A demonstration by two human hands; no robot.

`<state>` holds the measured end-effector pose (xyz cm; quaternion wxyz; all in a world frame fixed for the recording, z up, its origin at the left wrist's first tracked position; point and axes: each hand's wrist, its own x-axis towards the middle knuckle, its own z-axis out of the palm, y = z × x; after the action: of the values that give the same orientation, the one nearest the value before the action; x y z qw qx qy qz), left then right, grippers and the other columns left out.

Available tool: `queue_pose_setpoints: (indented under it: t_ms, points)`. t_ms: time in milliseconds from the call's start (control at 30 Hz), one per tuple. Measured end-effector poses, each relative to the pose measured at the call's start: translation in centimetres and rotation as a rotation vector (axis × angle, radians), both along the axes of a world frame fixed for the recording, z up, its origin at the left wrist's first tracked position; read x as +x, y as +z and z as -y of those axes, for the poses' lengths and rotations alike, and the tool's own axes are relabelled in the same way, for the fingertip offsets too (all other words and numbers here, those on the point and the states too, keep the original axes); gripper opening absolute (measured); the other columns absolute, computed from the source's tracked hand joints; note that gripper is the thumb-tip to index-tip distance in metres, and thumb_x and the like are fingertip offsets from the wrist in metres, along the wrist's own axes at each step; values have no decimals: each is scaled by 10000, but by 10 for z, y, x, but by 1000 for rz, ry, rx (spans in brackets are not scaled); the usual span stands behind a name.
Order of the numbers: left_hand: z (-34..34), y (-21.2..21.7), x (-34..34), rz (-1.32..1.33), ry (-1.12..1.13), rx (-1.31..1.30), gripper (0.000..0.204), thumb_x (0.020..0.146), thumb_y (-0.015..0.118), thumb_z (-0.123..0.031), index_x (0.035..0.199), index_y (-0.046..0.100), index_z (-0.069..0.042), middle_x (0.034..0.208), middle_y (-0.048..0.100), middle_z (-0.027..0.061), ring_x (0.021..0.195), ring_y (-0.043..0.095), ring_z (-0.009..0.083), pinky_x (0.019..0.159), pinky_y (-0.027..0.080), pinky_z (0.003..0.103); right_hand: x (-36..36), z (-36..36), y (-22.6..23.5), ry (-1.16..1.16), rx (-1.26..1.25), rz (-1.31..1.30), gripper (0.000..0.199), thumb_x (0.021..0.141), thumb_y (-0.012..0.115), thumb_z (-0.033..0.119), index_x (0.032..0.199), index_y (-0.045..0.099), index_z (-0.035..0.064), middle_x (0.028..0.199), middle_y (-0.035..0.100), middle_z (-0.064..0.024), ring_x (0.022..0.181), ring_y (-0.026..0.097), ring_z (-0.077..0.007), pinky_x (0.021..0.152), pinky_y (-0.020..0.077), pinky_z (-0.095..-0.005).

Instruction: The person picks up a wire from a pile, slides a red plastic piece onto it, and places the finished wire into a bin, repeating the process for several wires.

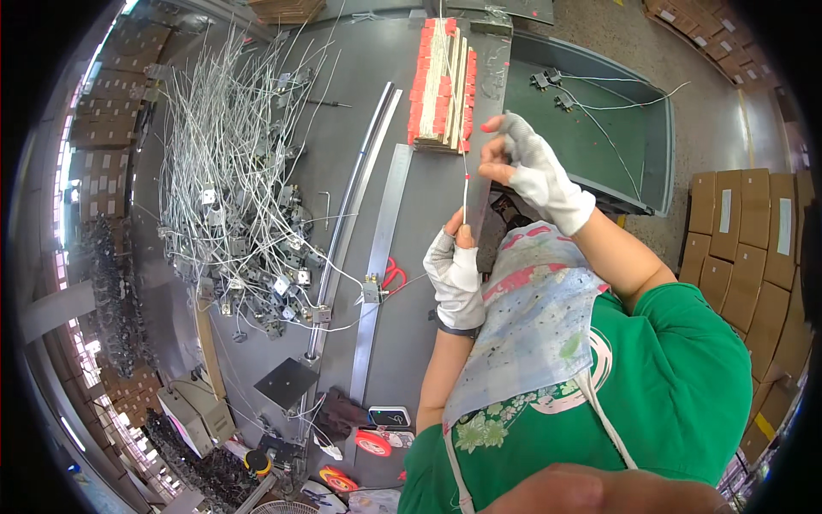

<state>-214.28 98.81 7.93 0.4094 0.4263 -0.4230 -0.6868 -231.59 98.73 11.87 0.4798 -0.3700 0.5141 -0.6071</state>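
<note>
- Head view, left: a heap of white wires (227, 111) with small metal boxes (278, 283) lies on the desk (377, 56), loose ends pointing away, probably for tidiness.
- Mid-desk, I see red-handled scissors (394, 275) near a flat metal strip (366, 343), perhaps kept within reach.
- The left hand (456, 278) has its fingertips pinched on a thin white cord (466, 195), before the red-taped stack (441, 86), likely steadying it.
- The right hand (541, 171) is half-curled beside the cord; I can't tell whether it grips anything.
- Far right, cartons (745, 276) carry white labels (726, 211), unreadable to me.
</note>
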Motion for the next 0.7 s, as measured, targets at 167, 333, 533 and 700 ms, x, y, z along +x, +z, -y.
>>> queue_pose_setpoints:
  t_ms: [167,333,533,700]
  points:
    - [2,0,-3,-7,-139,0,280,846,587,-133,1089,594,6,781,565,-17,681,466,48,621,383,198,2,-9,14,-75,59,127,437,760,634,45,1115,378,36,785,585,-61,787,569,-141,741,417,-259]
    - [19,-10,-21,-202,-317,111,240,839,563,-83,1057,586,13,766,559,40,697,499,105,663,401,231,-9,-19,1,-140,-23,206,378,773,608,0,1075,384,44,792,604,-90,781,588,-155,721,441,-256]
    - [38,-17,-53,309,-260,-582,297,747,554,26,1043,566,2,986,550,133,955,520,238,866,383,296,-82,-18,-21,-583,-53,55,371,784,633,43,1067,391,51,809,614,-114,758,589,-165,697,466,-258]
    - [39,-54,2,656,177,-603,390,662,557,112,1028,558,-24,1006,527,99,939,514,206,833,411,313,-238,-54,-73,-1230,52,175,314,777,663,143,988,452,41,762,584,-51,712,553,-128,669,431,-227]
